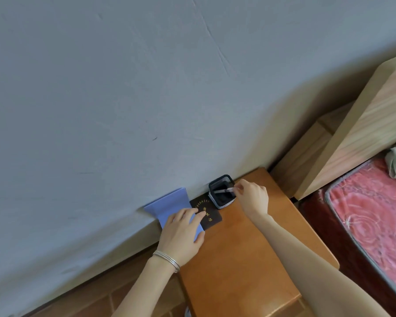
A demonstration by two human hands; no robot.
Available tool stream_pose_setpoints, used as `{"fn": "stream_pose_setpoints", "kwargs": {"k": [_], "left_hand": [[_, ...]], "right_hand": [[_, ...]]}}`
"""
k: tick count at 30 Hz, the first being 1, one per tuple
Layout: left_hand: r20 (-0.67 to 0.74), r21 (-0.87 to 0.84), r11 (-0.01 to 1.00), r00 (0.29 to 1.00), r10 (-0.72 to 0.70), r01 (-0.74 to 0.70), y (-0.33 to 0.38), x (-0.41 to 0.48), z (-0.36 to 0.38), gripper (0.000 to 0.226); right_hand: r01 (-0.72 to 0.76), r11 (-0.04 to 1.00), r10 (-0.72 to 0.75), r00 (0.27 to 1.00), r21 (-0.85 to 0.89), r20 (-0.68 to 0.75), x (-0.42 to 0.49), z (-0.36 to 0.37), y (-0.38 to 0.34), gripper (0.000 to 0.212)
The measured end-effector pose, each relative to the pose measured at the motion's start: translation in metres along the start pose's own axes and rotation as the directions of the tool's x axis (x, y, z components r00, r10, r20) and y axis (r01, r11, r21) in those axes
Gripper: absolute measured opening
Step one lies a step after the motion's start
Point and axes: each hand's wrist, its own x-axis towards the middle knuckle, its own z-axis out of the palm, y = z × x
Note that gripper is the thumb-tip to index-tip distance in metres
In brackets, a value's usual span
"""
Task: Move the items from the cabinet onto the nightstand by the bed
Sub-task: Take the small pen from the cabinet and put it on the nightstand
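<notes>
**Two grips at work along the nightstand's wall edge**

The worktop stands hard against the grey wall, and everything on it crowds that far edge. Open orange-brown wood runs from there back toward me. On the right, a dark gap separates it from the bed with its red blanket and the pale wooden headboard. On the left, the edge drops to the tiled floor.

My left grip, bracelets at the wrist, lies spread with fingers nearly straight. It presses on a blue folder whose far end bends up the wall, and its fingertips reach onto a dark booklet with gold lettering. The booklet lies flat between the folder and a black mesh pen holder standing at the wall.

My right grip pinches the end of a grey-and-white pen, which slants across the holder's open top.
</notes>
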Motion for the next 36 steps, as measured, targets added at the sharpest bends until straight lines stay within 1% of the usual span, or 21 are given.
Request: {"fn": "stream_pose_setpoints", "kwargs": {"k": [4, 6, 9, 12, 14, 16, 20, 24, 27, 29, 32, 36], "left_hand": [[-0.024, 0.023, 1.000, 1.000, -0.004, 0.004, -0.001, 0.000, -0.006, 0.050], [-0.016, 0.025, 1.000, 1.000, -0.016, 0.016, 0.003, 0.001, -0.019, 0.048], [-0.059, 0.019, 1.000, 0.998, 0.014, -0.013, 0.017, 0.003, -0.048, 0.045], [-0.137, 0.066, 0.997, 0.989, 0.060, -0.051, 0.040, 0.008, -0.089, 0.046], [-0.190, 0.097, 0.992, 0.977, 0.096, -0.078, 0.059, 0.012, -0.120, 0.043], [-0.221, 0.125, 0.987, 0.967, 0.128, -0.102, 0.078, 0.014, -0.151, 0.045], [-0.283, 0.171, 0.974, 0.940, 0.192, -0.147, 0.112, 0.006, -0.211, 0.050], [-0.356, 0.219, 0.958, 0.899, 0.254, -0.184, 0.134, -0.007, -0.245, 0.052], [-0.391, 0.232, 0.944, 0.866, 0.311, -0.234, 0.161, -0.015, -0.265, 0.054], [-0.392, 0.239, 0.928, 0.846, 0.362, -0.286, 0.179, -0.017, -0.275, 0.055], [-0.372, 0.251, 0.894, 0.815, 0.444, -0.372, 0.201, -0.016, -0.282, 0.057], [-0.348, 0.276, 0.836, 0.761, 0.547, -0.475, 0.216, -0.016, -0.282, 0.055]], "right_hand": [[0.058, 0.998, -0.055, 0.992, -0.027, 0.118, 0.004, -0.005, 0.001, 0.026], [0.118, 0.992, -0.107, 0.979, -0.054, 0.173, 0.003, -0.021, 0.002, 0.033], [0.230, 0.963, -0.196, 0.956, -0.143, 0.217, -0.003, -0.059, -0.003, 0.044], [0.349, 0.918, -0.310, 0.928, -0.188, 0.208, -0.014, -0.108, -0.012, 0.049], [0.414, 0.882, -0.384, 0.909, -0.226, 0.163, -0.022, -0.144, -0.019, 0.052], [0.447, 0.853, -0.434, 0.894, -0.268, 0.112, -0.030, -0.182, -0.024, 0.055], [0.442, 0.830, -0.471, 0.882, -0.341, -0.003, -0.047, -0.260, -0.036, 0.056], [0.460, 0.806, -0.530, 0.842, -0.371, -0.106, -0.068, -0.320, -0.046, 0.059], [0.435, 0.802, -0.535, 0.828, -0.409, -0.167, -0.090, -0.360, -0.050, 0.062], [0.394, 0.809, -0.517, 0.830, -0.436, -0.210, -0.104, -0.379, -0.047, 0.064], [0.324, 0.839, -0.459, 0.854, -0.438, -0.247, -0.130, -0.394, -0.037, 0.064], [0.189, 0.860, -0.357, 0.886, -0.474, -0.295, -0.166, -0.398, -0.024, 0.066]]}}
